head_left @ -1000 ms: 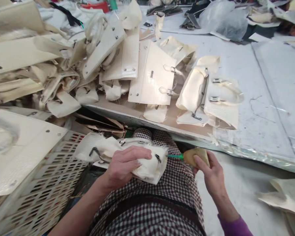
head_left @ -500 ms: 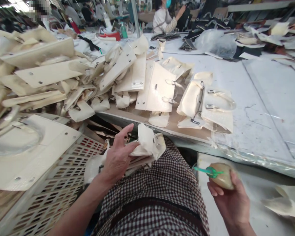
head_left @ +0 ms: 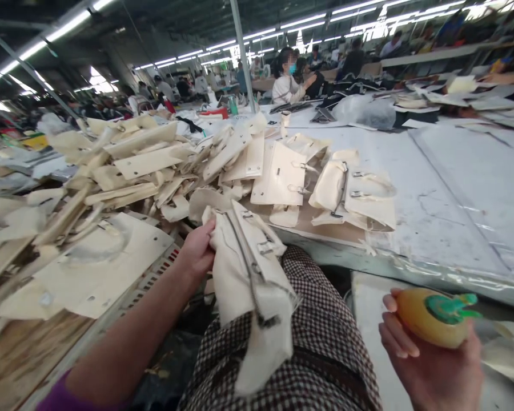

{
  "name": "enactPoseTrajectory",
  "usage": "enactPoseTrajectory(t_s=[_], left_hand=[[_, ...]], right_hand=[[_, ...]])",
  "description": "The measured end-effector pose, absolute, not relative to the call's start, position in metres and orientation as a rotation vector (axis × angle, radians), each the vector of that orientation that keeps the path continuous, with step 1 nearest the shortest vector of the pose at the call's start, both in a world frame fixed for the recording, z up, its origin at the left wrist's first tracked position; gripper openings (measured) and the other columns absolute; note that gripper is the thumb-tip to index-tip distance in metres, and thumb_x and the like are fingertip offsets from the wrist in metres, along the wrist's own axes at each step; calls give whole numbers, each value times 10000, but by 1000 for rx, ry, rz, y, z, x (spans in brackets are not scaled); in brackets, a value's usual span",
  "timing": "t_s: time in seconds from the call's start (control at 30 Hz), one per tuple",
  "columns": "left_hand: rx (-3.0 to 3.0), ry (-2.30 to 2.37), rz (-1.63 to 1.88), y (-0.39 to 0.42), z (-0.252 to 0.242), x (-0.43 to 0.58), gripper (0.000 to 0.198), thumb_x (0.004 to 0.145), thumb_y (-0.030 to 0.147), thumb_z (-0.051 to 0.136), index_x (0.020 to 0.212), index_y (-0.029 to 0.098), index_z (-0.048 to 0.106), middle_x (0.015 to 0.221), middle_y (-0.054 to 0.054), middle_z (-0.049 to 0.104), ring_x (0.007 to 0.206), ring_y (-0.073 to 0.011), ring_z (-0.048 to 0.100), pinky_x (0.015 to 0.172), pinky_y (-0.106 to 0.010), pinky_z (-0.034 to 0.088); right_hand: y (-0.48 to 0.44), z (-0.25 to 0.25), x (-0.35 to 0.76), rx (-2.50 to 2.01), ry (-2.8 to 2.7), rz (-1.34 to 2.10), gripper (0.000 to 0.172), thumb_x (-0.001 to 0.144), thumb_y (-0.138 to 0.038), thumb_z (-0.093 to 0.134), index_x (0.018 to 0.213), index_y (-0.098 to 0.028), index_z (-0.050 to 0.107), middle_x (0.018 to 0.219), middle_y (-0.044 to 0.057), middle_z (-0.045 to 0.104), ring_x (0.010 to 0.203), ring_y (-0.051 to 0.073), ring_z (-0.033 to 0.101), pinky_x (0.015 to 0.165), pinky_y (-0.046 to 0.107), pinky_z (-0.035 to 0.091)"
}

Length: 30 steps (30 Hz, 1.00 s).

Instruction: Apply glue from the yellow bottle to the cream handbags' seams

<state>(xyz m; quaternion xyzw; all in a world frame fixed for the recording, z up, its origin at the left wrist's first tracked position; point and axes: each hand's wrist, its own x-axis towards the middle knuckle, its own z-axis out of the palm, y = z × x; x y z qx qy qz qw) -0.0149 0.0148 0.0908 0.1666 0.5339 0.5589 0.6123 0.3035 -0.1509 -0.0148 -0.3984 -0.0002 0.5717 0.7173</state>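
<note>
My left hand grips a cream handbag piece by its upper left edge, above my lap. The piece has a dark zipper down its middle, a handle with metal fittings and a loose flap hanging low. At the lower right, my right hand is wrapped round a yellowish squeeze bottle with a green cap, lying tilted with the cap to the right. A checked apron covers my lap under the handbag piece. Another cream bag piece with a handle lies flat to the left of my left arm.
A large heap of cream bag pieces covers the left of the white table. Unfinished bags lie along its near edge. A plastic crate stands at my left. Across the table sits a co-worker near dark pieces.
My left hand has turned and raised the handbag piece, so its zipper and handle now show. My right hand has moved right and turned the bottle's green cap rightward. The view has tilted up.
</note>
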Motion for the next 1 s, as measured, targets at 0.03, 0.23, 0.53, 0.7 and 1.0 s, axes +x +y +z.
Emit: enactPoseTrajectory(t_s=[0.03, 0.23, 0.53, 0.7, 1.0], left_hand=[[362, 1228, 1301, 10, 93, -13, 253, 1010, 126, 506, 1170, 63, 692, 801, -98, 776, 699, -223, 753, 722, -317, 662], [176, 1210, 1472, -18, 101, -2, 322, 1083, 60, 348, 1052, 97, 667, 677, 0, 697, 524, -91, 666, 545, -128, 590], [128, 1292, 1419, -67, 106, 16, 330, 1083, 73, 340, 1084, 142, 663, 752, -10, 714, 536, -114, 681, 460, -149, 579], [99, 1299, 1378, -87, 77, 32, 291, 1078, 78, 362, 1097, 140, 646, 756, -17, 706, 595, -111, 690, 538, -155, 609], [2141, 1166, 1208, -67, 37, -2, 681, 794, 228, 871, 1373, 268, 515, 1572, -125, 494, 1514, -335, 409, 1258, -572, 360]], right_hand=[[-150, -12, 301, -850, -2, 1267, 698, 533, -658, 915, 966, -132, 770, 804, 59, 632, 464, 57, 344, 381, 203, 420], [-142, 1, 288, -688, 44, 1208, 573, 761, -674, 788, 948, -131, 790, 868, 104, 703, 570, 124, 535, 476, 217, 509], [-101, 24, 260, -489, -116, 1181, 593, 876, -768, 642, 965, -204, 805, 1118, 139, 778, 1189, 320, 696, 1008, 443, 549], [-89, 24, 238, -508, -197, 1242, 651, 912, -798, 553, 937, -193, 791, 935, 104, 752, 637, 192, 673, 567, 301, 537], [-84, 4, 242, -532, -251, 1307, 558, 909, -749, 577, 922, -204, 697, 836, 8, 589, 425, 43, 123, 365, 203, 186]])
